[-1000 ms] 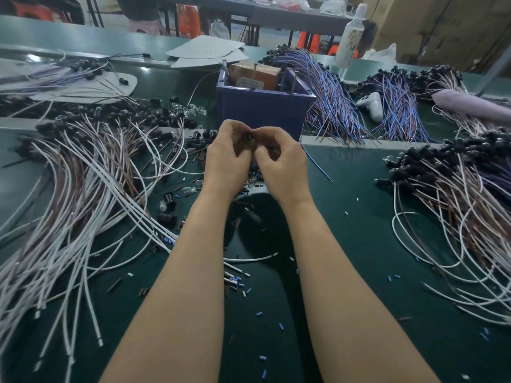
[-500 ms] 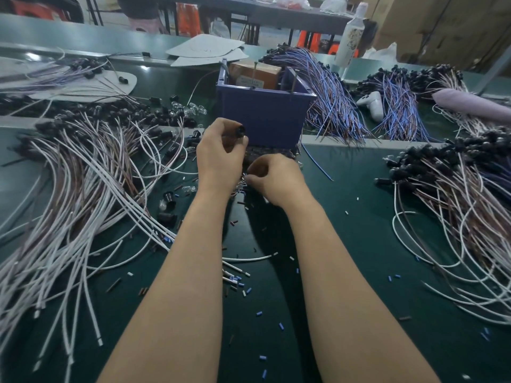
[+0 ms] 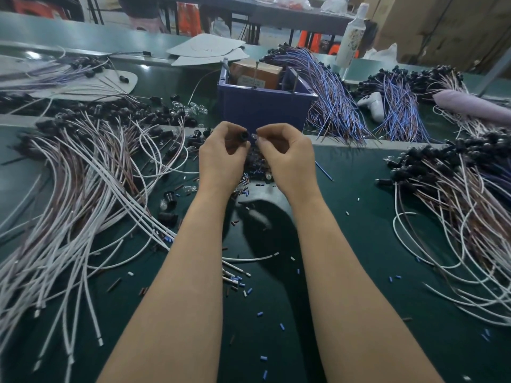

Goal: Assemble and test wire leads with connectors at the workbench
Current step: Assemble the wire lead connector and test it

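My left hand (image 3: 221, 158) pinches a small black connector cap (image 3: 243, 135) between thumb and fingers, raised above the green bench. My right hand (image 3: 287, 157) pinches a tiny clear bulb-like part (image 3: 253, 136) right beside the cap, the two almost touching. Both hands hover in front of the blue bin (image 3: 262, 109). Under them lies a heap of small dark parts (image 3: 255, 164). White and brown wire leads (image 3: 83, 189) with black connectors fan out at the left, and a similar bundle (image 3: 456, 194) lies at the right.
Blue-purple wire bundles (image 3: 334, 103) lie behind the bin beside a white handheld tool (image 3: 373, 102). A cardboard box (image 3: 255, 73) sits in the bin. A white bottle (image 3: 351, 34) stands at the back. Loose clear bulbs (image 3: 193, 107) and cut blue and white insulation bits (image 3: 237, 280) litter the bench.
My right hand rose from the parts heap with a small clear part and came up to my left hand, which still holds the black cap at about the same height.
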`<state>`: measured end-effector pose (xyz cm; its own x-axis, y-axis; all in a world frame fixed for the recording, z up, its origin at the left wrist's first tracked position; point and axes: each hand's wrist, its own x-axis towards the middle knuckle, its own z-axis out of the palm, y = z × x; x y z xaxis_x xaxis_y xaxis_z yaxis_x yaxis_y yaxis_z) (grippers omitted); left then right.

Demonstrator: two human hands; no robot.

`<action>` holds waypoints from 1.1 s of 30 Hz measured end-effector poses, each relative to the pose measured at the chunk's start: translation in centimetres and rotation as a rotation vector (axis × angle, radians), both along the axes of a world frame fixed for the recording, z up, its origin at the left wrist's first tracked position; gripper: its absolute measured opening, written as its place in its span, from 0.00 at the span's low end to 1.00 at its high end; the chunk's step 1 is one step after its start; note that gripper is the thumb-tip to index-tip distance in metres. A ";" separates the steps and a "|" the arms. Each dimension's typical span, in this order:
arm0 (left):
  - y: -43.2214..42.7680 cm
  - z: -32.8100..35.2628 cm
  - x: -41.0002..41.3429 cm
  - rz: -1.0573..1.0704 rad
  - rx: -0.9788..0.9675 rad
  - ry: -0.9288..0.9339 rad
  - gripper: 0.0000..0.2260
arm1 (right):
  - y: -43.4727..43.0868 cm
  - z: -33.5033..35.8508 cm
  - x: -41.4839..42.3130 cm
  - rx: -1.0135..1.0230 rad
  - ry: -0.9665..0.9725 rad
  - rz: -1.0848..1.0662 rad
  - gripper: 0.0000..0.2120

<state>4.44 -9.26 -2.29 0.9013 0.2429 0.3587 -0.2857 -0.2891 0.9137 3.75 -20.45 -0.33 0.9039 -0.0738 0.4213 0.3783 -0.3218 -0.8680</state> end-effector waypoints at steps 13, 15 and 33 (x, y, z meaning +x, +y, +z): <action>-0.6 0.0 -0.5 -0.029 0.144 -0.015 0.12 | 0.1 0.3 -0.2 -0.323 -0.194 -0.105 0.07; -0.7 0.0 -0.5 -0.052 0.192 -0.012 0.12 | -0.1 0.1 -0.1 -0.334 -0.154 -0.134 0.07; -0.9 0.7 -0.7 -0.030 0.362 -0.003 0.07 | -1.8 -1.0 0.7 0.422 0.194 0.106 0.08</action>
<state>3.73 -10.16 -1.63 0.9051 0.0737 0.4189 -0.3009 -0.5849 0.7532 4.42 -22.28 -1.32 0.9748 -0.1055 0.1966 0.2076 0.1058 -0.9725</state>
